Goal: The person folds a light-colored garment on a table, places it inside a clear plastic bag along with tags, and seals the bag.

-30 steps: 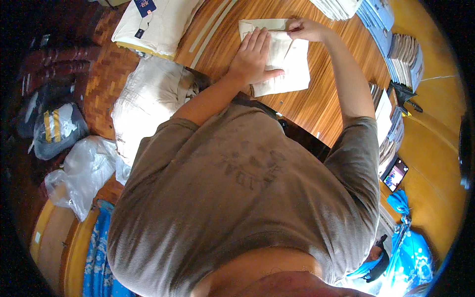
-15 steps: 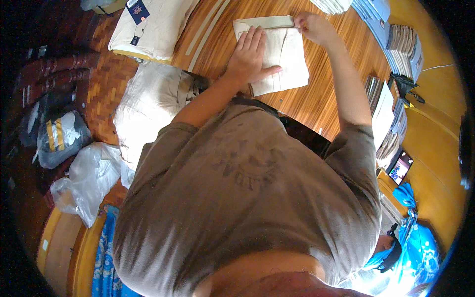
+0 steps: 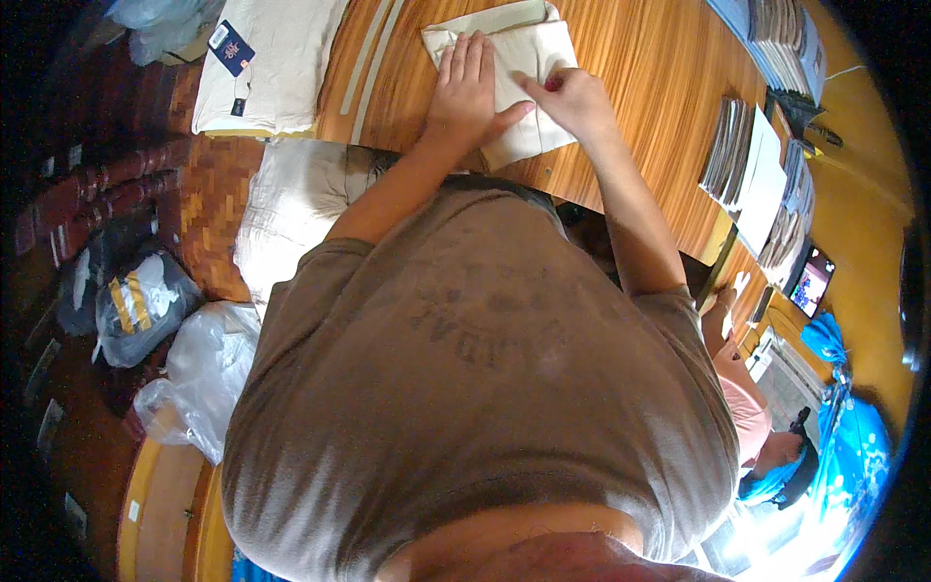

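A folded cream cloth garment (image 3: 538, 48) lies on the striped wooden table in front of me, with a turned band along its far edge. My left hand (image 3: 464, 97) presses flat on its left part, fingers stretched and thumb pointing right. On the right part of the cloth rests my right hand (image 3: 579, 100), its fingers curled under and its thumb reaching left toward the other hand. Whatever the curled fingers may pinch is hidden.
A cream garment with a dark tag (image 3: 231, 48) lies at the table's left. Stacks of folded cloth (image 3: 727, 155) line the right side, near a lit phone (image 3: 813, 281). Plastic bags (image 3: 208, 373) sit at left. Another person's pink sleeve (image 3: 745, 417) shows at lower right.
My right hand has left the garment's far right corner and come nearer and left, onto the cloth. My left hand still presses flat. The whole view has shifted slightly.
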Demonstrator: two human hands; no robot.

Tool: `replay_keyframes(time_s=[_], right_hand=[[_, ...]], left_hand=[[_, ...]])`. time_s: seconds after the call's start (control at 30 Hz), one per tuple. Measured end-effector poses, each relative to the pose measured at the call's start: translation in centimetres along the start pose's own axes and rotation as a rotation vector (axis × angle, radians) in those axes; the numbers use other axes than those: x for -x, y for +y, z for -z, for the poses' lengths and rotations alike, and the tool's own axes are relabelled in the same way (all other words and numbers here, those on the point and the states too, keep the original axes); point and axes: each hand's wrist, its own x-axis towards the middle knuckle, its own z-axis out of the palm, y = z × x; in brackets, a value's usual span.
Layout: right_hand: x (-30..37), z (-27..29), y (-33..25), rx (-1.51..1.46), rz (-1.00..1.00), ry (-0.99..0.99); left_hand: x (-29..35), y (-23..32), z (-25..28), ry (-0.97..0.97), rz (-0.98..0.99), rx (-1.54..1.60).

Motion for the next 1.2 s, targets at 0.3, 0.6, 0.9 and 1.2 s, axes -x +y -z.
replay_keyframes(time_s=[0.3,0.6,0.9,1.2], right_hand=[[0.4,-1.1,4.5,-0.473,-0.152,-0.004],[7.7,-6.0,6.6,-0.765,-0.025,0.006],[7.6,-5.0,9.5,-1.041,-0.056,0.158],[8.9,-5.0,12.3,-0.623,0.029,0.077]], left_hand=[[0.0,-0.1,-0.1,-0.014,-0.021,0.019],[-0.2,0.3,1.3,-0.05,-0.027,-0.001],[-0.8,0.7,1.4,-0.083,-0.018,0.052],[-0.3,0.2,0.4,-0.076,-0.055,-0.04]])
